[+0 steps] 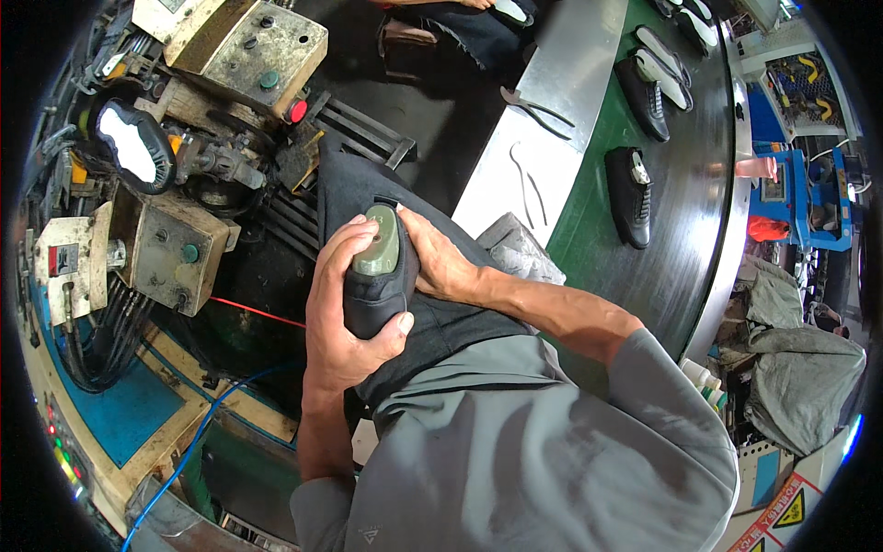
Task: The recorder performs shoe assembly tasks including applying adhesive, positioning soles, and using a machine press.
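Observation:
My left hand [336,304] wraps round a black shoe upper [370,311], its thumb across the near side and its fingertips by the top. A green shoe last [379,250] fills the upper, its heel end showing in the opening. From the other side my right hand [441,262] grips the same upper, fingers partly hidden behind it. Both hands hold it over my lap, above my dark trousers [460,317]. On the machine to the left sits another black upper with a white underside [129,143].
Pliers [533,110], a thin metal hand tool [527,189] and a grey cloth [522,250] lie on the metal ledge at right. Black shoes [630,202] stand on the conveyor [681,184] beyond. Machine control boxes [175,253] stand close on the left. A co-worker's hand [475,4] shows at the top.

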A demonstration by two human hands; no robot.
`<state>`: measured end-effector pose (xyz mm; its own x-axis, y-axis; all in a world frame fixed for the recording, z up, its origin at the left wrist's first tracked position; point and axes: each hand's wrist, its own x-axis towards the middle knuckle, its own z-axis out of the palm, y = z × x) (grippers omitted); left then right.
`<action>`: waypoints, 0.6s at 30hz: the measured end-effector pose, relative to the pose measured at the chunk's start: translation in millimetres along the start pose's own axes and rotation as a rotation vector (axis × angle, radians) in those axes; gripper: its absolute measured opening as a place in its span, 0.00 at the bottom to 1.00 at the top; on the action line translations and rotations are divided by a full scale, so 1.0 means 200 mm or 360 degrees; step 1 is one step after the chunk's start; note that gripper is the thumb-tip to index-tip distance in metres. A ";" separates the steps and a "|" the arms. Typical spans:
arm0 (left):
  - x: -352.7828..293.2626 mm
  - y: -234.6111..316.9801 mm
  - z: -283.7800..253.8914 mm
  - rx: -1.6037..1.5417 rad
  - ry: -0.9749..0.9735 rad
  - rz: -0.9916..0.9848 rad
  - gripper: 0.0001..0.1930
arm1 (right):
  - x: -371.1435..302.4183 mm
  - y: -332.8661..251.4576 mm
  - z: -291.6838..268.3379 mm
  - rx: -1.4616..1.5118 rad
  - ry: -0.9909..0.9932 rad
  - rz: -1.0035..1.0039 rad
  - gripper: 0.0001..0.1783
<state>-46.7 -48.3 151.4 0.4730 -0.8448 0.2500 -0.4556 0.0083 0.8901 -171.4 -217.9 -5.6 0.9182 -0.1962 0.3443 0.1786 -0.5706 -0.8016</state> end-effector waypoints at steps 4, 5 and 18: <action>0.01 -0.02 -0.02 -0.0017 -0.0013 0.0005 0.47 | 0.04 -0.03 -0.03 -0.0020 -0.0027 0.0031 0.66; 0.02 -0.02 -0.05 0.0000 0.0002 0.0019 0.47 | 0.07 -0.04 -0.05 -0.0048 -0.0091 0.0052 0.65; 0.16 -0.81 0.02 -0.1268 0.0916 -0.1382 0.30 | 0.17 -0.42 -0.28 -0.0893 -0.0742 0.0189 0.50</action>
<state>40.0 -79.7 13.1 0.7275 -0.3884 -0.5656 0.6324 0.0601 0.7723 -175.3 -220.8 100.0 0.9973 0.0060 -0.0732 -0.0244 -0.9132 -0.4068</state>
